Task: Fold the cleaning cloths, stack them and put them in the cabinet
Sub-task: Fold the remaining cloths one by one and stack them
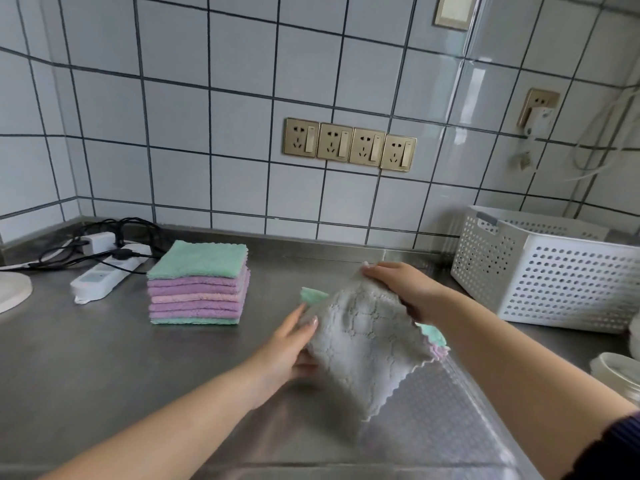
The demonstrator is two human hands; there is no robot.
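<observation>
Holding grey cloth (367,341) btwn both hands' fingers (306,323), near stack (199,284)

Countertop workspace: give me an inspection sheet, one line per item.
Surface: steel countertop, textured clear mat at the near right.
Job's things: grey cloth held up unfolded; green and pink cloth edges beneath it; folded stack, green on top, to the left.
Clutter: white perforated basket, white dishes at the right.
Hands: left hand and right hand both grip the grey cloth.
Cables: power strip with black cords, back left.
Surroundings: tiled wall, four wall sockets.
</observation>
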